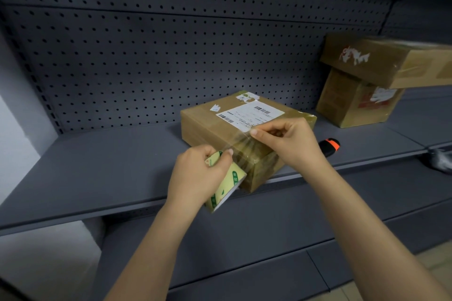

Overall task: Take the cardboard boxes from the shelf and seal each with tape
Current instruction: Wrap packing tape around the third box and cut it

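A flat cardboard box (210, 121) with a white shipping label lies on the grey shelf (110, 166), its near corner over the shelf's front edge. My left hand (198, 176) grips a roll of clear tape (226, 188) with a yellow-green core, just in front of that corner. A strip of clear tape (241, 149) runs from the roll up to the box top. My right hand (291, 142) pinches the strip's free end against the box top beside the label.
Two more cardboard boxes stand stacked at the right of the shelf, the upper one (381, 61) overhanging the lower one (354, 102). A black and orange tool (330, 145) lies on the shelf right of my right hand. A dark perforated back panel (171, 56) closes the shelf behind.
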The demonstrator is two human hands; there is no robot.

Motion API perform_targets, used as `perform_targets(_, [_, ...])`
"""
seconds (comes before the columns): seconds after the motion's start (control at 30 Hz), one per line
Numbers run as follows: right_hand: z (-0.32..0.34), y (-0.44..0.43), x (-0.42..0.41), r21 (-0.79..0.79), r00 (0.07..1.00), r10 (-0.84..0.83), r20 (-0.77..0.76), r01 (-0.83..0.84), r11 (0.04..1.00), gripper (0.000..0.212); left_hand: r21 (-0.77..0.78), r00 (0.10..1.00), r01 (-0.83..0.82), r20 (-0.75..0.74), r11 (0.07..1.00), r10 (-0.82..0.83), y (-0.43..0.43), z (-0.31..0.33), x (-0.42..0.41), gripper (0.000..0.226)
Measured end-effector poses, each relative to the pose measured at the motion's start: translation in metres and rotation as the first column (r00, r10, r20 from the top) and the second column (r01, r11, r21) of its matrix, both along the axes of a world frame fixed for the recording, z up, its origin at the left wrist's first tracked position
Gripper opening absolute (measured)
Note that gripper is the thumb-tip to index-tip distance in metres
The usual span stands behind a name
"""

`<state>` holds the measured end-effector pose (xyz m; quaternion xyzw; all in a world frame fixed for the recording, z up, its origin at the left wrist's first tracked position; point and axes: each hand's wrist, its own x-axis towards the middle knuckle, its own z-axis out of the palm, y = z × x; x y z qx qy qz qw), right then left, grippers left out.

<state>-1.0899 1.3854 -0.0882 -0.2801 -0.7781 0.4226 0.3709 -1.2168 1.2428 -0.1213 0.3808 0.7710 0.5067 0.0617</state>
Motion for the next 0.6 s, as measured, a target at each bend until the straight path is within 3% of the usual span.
perform_targets(0.1, [-0.001, 0.003, 0.001, -0.010, 1.000, -0.006, -0.006, 0.006, 1.000, 0.017, -0.015, 1.000, 0.003, -0.003, 1.000, -0.003, 0.001, 0.000, 0.000, 0.052])
perform_targets(0.4, [-0.004, 0.007, -0.001, 0.036, 0.999, -0.037, 0.038, 0.036, 0.999, 0.015, -0.013, 1.000, 0.012, 0.007, 1.000, -0.012, 0.006, -0.002, -0.005, 0.049])
perform_targets(0.6, [-0.018, 0.005, -0.002, 0.168, 0.990, -0.094, 0.101, 0.076, 0.983, 0.017, -0.034, 1.000, 0.023, 0.022, 0.999, -0.022, 0.008, -0.010, -0.004, 0.051])
